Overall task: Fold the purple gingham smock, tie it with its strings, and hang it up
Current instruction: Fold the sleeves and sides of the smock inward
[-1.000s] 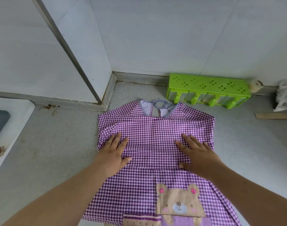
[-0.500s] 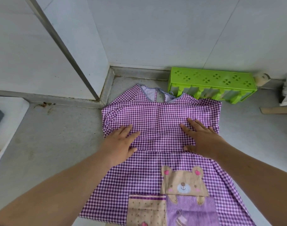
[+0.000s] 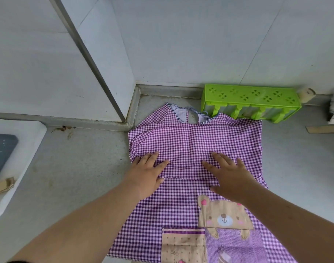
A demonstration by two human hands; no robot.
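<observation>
Nearest the camera, the 2 forearms reach forward over the lower half of the smock (image 3: pixel 191 141), where a bear patch (image 3: pixel 226 215) and 2 pockets (image 3: pixel 183 245) sit right of the middle line. The smock lies flat on the grey counter (image 3: pixel 71 168), its long axis running away from the person: hem at the near edge, neck opening (image 3: pixel 190 115) at the far end.

Further on, the left hand (image 3: pixel 146 177) and the right hand (image 3: pixel 231 179) lie palm down on the cloth, fingers straight and spread, gripping nothing. Both press on the band where the sleeves appear to be folded in across the chest, just above a crosswise crease. The left hand sits at the smock's left edge, by the gathered cuff (image 3: pixel 133 147); the right hand is nearer the middle, with bare cloth between it and the right edge.

The next fold probably runs along that long axis, bringing 1 end over the other. The hem is closer to both hands than the neck is, so either could reach it.

Beyond the neck, a green rack (image 3: pixel 251 99) touches or slightly overlaps the far right shoulder. The strings are not clearly visible, except perhaps a tie at the neck.
</observation>
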